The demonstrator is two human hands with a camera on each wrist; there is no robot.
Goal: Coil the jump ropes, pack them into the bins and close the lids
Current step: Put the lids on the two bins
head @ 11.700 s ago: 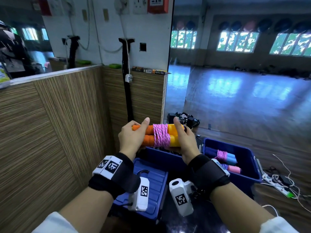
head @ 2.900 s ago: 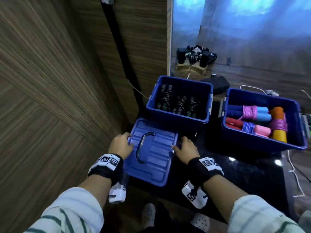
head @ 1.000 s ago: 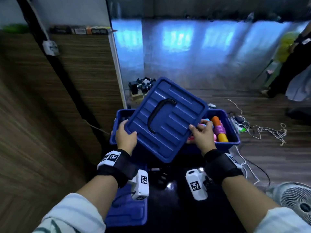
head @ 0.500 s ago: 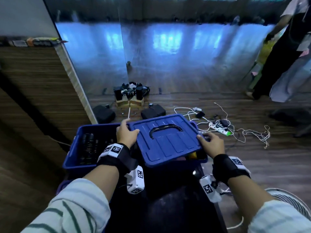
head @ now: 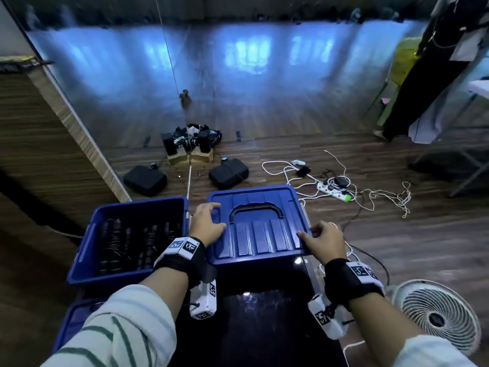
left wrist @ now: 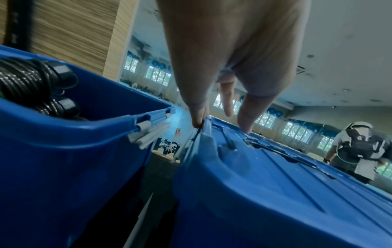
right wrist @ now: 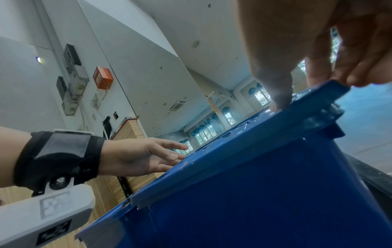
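Observation:
A blue lid (head: 258, 234) with a black handle lies flat on the right blue bin (right wrist: 265, 193) and hides what is inside. My left hand (head: 211, 221) rests on the lid's left edge with fairly straight fingers (left wrist: 246, 124). My right hand (head: 315, 233) grips the lid's front right corner, thumb on top and fingers (right wrist: 360, 78) curled over the rim. The left bin (head: 87, 250) stands open beside it, holding several coiled black jump ropes (head: 129, 239), also seen in the left wrist view as black ropes (left wrist: 27, 80).
A second blue lid (head: 70, 321) lies low at the left, below the open bin. Cables and a power strip (head: 334, 190) sprawl on the floor behind, with black cases (head: 229, 173). A white fan (head: 436, 316) stands at the right. A wooden wall (head: 39, 144) runs along the left.
The lid was lifted from the lower left, carried over the right bin and lowered flat onto it. The coloured ropes are now covered. Both hands stay on the lid.

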